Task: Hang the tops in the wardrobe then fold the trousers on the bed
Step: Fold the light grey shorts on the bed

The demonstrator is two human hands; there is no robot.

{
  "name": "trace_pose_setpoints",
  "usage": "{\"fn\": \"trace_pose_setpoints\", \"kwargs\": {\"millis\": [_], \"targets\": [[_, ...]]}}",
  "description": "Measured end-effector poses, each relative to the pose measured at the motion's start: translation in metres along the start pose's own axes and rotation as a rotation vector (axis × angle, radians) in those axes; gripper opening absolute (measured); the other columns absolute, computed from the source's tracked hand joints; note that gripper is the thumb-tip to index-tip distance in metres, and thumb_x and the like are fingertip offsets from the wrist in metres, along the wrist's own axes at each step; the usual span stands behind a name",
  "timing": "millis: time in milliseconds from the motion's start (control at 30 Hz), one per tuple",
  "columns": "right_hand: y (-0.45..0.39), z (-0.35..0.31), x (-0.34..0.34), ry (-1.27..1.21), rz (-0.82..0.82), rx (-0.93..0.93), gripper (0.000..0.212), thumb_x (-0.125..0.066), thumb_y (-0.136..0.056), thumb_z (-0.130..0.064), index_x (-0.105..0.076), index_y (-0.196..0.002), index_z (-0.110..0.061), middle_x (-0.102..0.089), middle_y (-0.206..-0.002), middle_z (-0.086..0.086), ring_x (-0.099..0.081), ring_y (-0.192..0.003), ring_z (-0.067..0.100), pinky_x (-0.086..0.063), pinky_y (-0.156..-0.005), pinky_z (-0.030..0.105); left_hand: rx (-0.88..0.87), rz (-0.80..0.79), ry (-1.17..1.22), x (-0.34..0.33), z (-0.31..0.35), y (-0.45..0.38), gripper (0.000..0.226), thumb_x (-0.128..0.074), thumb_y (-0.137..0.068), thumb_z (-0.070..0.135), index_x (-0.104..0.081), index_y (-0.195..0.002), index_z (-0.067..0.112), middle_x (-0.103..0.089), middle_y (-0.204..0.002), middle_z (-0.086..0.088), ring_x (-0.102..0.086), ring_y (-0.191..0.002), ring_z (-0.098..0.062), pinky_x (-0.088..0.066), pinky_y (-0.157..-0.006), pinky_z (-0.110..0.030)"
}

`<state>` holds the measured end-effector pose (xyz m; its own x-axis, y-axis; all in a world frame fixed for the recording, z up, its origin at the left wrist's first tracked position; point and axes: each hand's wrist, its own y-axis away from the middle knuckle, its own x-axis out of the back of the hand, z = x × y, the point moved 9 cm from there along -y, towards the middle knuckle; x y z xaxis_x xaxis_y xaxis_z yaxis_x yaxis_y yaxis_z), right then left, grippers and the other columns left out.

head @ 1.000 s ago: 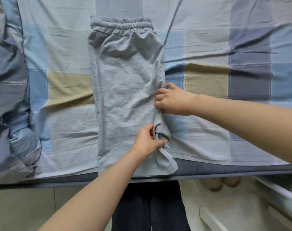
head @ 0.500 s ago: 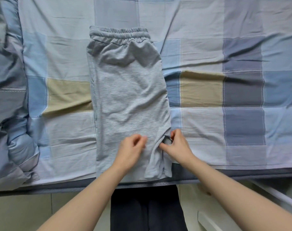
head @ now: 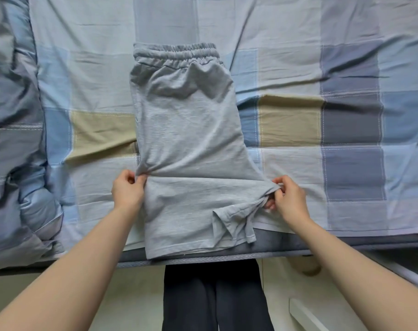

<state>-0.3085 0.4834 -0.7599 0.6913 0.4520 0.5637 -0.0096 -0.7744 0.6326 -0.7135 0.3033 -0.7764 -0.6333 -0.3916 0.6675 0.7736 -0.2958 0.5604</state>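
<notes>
Light grey trousers lie folded lengthwise on the bed, elastic waistband at the far end and hems at the near edge. My left hand pinches the fabric's left edge about two thirds of the way down. At the same height, my right hand pinches the right edge, where the cloth bunches under its fingers. A crease runs across the trousers between the two hands. A loose flap of fabric lies near the lower right hem.
The bed has a checked sheet in blue, grey and beige. A rumpled duvet is piled along the left side. My dark-trousered legs stand against the bed's near edge. A white furniture piece sits low right on the floor.
Both hands left the lower right part of the trousers and spread apart, the left to the left edge and the right to the right edge, each now pinching cloth.
</notes>
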Motion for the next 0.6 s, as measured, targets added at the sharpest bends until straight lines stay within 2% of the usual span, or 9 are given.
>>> {"fn": "trace_pose_setpoints", "kwargs": {"millis": [67,100,167,233,300,367,433,533,600], "targets": [[-0.001,0.017,-0.009,-0.104,0.037,-0.158,0.015,-0.047,-0.093,0.0,-0.05,-0.091,-0.015,-0.064,-0.087,0.016,-0.065,-0.061,0.021,-0.057,-0.052,0.026,0.029,-0.005,0.096,-0.001,-0.008,0.006,0.031,-0.068,-0.088,0.02,-0.048,-0.065,0.017,-0.051,-0.063,-0.001,-0.047,-0.068,-0.02,-0.038,-0.067,-0.031],[0.0,0.025,-0.019,-0.146,0.014,-0.232,0.011,-0.05,-0.094,-0.005,-0.048,-0.091,-0.016,-0.063,-0.094,0.018,-0.066,-0.071,0.026,-0.06,-0.062,0.036,0.045,-0.011,0.131,-0.001,-0.01,0.011,0.03,-0.068,-0.089,0.023,-0.05,-0.065,0.018,-0.053,-0.063,0.001,-0.048,-0.066,-0.019,-0.039,-0.066,-0.029],[0.005,0.031,-0.043,-0.117,-0.137,-0.277,0.004,-0.051,-0.093,-0.013,-0.051,-0.096,-0.014,-0.065,-0.101,0.019,-0.066,-0.087,0.035,-0.056,-0.079,0.053,0.067,-0.082,0.179,-0.007,-0.014,0.024,0.025,-0.072,-0.086,0.03,-0.057,-0.069,0.02,-0.058,-0.065,0.006,-0.053,-0.061,-0.011,-0.043,-0.059,-0.022],[0.019,0.034,-0.063,-0.202,-0.272,-0.36,0.02,-0.047,-0.096,-0.025,-0.055,-0.106,-0.009,-0.068,-0.098,0.02,-0.068,-0.084,0.034,-0.057,-0.076,0.052,0.098,-0.219,0.176,-0.019,-0.019,0.039,0.018,-0.079,-0.079,0.032,-0.066,-0.079,0.021,-0.067,-0.074,0.012,-0.061,-0.067,-0.003,-0.046,-0.06,-0.019],[0.042,0.041,-0.075,-0.32,-0.391,-0.519,0.053,-0.037,-0.095,-0.055,-0.057,-0.112,-0.008,-0.07,-0.091,0.014,-0.07,-0.08,0.029,-0.06,-0.067,0.042,0.107,-0.354,0.144,-0.029,-0.025,0.054,0.022,-0.084,-0.074,0.024,-0.07,-0.09,0.021,-0.071,-0.084,0.013,-0.065,-0.076,-0.002,-0.049,-0.066,-0.021],[0.063,0.048,-0.079,-0.332,-0.511,-0.594,0.088,-0.025,-0.073,-0.088,-0.053,-0.12,-0.02,-0.071,-0.096,0.009,-0.069,-0.089,0.026,-0.058,-0.074,0.038,0.116,-0.446,0.107,-0.033,-0.032,0.065,0.03,-0.086,-0.072,0.015,-0.07,-0.097,0.018,-0.071,-0.088,0.009,-0.067,-0.079,-0.004,-0.051,-0.069,-0.021],[0.074,0.05,-0.072,-0.229,-0.545,-0.582,0.122,-0.021,-0.041,-0.102,-0.049,-0.131,-0.025,-0.07,-0.103,0.005,-0.067,-0.092,0.023,-0.053,-0.085,0.04,0.129,-0.501,0.06,-0.031,-0.041,0.072,0.029,-0.086,-0.07,0.011,-0.07,-0.094,0.016,-0.072,-0.086,0.009,-0.068,-0.076,-0.003,-0.051,-0.063,-0.017],[0.076,0.049,-0.064,-0.135,-0.522,-0.589,0.135,-0.022,-0.024,-0.107,-0.047,-0.132,-0.031,-0.066,-0.109,0.0,-0.065,-0.093,0.023,-0.047,-0.089,0.048,0.099,-0.619,-0.062,-0.03,-0.055,0.085,0.026,-0.085,-0.071,0.007,-0.07,-0.09,0.017,-0.075,-0.08,0.012,-0.071,-0.075,-0.001,-0.049,-0.058,-0.011],[0.078,0.041,-0.062,-0.163,-0.52,-0.625,0.122,-0.03,-0.038,-0.104,-0.043,-0.135,-0.031,-0.059,-0.121,0.004,-0.062,-0.1,0.028,-0.043,-0.086,0.053,0.087,-0.633,-0.105,-0.024,-0.065,0.095,0.027,-0.082,-0.073,0.004,-0.068,-0.092,0.017,-0.074,-0.084,0.011,-0.07,-0.078,-0.002,-0.049,-0.059,-0.011]]}}
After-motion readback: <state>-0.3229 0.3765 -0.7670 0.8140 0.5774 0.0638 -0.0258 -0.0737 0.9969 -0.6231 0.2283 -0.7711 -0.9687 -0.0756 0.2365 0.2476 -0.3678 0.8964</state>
